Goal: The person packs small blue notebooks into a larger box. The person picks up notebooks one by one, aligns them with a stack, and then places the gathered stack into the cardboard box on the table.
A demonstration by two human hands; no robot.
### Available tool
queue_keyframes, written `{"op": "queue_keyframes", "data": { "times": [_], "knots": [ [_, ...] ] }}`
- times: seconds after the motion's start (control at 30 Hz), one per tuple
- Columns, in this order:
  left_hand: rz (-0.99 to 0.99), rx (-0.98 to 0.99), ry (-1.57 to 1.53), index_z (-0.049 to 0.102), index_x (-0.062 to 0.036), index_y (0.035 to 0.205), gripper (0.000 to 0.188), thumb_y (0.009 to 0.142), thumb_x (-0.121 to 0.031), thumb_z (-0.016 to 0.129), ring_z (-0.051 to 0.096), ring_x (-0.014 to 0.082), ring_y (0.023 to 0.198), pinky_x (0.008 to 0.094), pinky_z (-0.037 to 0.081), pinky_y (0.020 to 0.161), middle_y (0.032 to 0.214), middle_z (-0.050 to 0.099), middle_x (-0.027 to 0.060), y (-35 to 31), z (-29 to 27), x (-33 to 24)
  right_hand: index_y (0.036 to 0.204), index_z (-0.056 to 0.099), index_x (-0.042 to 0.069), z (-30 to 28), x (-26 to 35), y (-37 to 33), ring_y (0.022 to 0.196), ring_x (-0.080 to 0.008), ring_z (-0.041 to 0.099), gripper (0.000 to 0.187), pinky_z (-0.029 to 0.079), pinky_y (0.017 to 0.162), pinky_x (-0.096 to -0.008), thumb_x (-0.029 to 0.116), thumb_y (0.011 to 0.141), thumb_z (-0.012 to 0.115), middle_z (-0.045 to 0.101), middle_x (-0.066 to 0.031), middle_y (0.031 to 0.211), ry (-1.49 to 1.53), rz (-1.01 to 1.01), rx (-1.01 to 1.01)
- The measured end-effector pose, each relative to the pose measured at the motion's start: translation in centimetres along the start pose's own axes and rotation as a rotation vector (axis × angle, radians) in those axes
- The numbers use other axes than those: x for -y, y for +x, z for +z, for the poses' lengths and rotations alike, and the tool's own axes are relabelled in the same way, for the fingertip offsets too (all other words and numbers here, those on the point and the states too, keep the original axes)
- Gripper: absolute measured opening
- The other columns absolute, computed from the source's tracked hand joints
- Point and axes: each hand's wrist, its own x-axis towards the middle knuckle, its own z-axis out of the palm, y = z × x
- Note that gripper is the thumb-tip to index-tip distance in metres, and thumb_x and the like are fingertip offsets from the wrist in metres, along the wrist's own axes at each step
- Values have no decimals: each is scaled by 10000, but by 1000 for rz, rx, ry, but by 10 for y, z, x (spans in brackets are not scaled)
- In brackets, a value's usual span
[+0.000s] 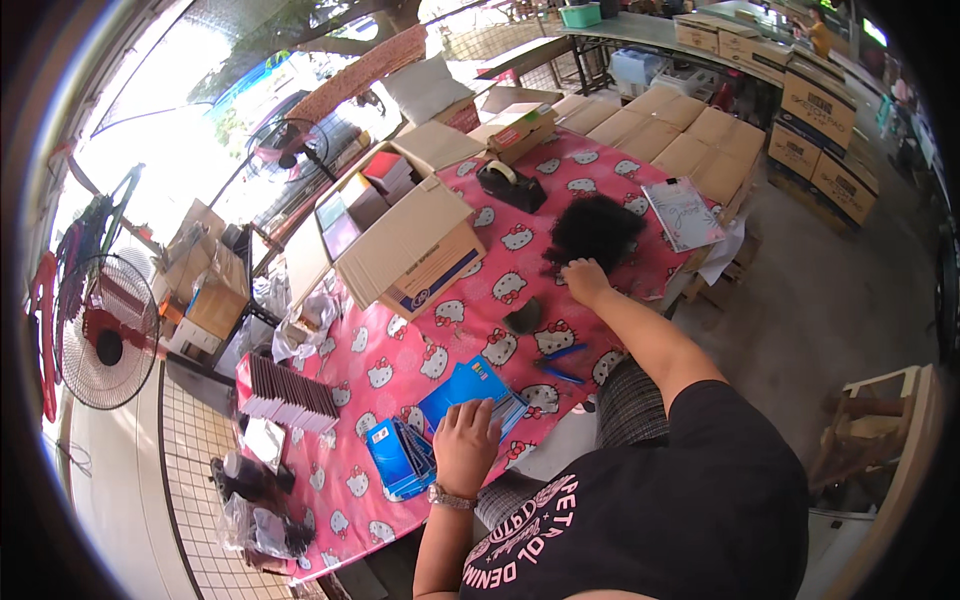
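My left hand (467, 436) lies with its fingers stretched out over the near edge of a stack of blue printed cards (462, 388). Just left of it is a second, uneven pile of blue packets (398, 458). Farther off to the right, my right hand (584, 279) has its fingers curled at the near edge of a black, fluffy, hair-like bundle (600, 232); its fingertips partly sink into the strands. Between the hands lie a small dark, rounded piece (522, 317) and blue-handled tools (565, 363), perhaps scissors.
A pink patterned cloth (372, 344) covers the table. On it stand an open carton (415, 250), a black tape dispenser (511, 187), a clipboard (683, 214) and a row of dark-edged packets (286, 393). A fan (108, 345) stands left; stacked cartons (815, 140) stand right.
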Motion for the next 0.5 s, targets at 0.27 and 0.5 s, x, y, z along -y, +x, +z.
{"op": "queue_keyframes", "data": {
  "times": [0.27, 0.5],
  "knots": [
    [-62, 29, 96, 678, -83, 1146, 327, 821, -112, 693, 639, 284, 955, 390, 555, 793, 1061, 665, 83, 2, -2, 4, 1041, 702, 58, -78, 48, 12, 995, -360, 643, 222, 521, 868, -448, 219, 931, 596, 630, -168, 1008, 521, 166, -132],
    [-39, 116, -102, 653, -55, 1095, 257, 839, -63, 628, 624, 328, 912, 425, 531, 779, 998, 662, 124, 16, -32, 21, 1126, 712, 48, -158, 128, -23, 879, -242, 652, 242, 521, 799, -312, -6, 903, 638, 653, -107, 982, 964, -412, -99]
  ]
}}
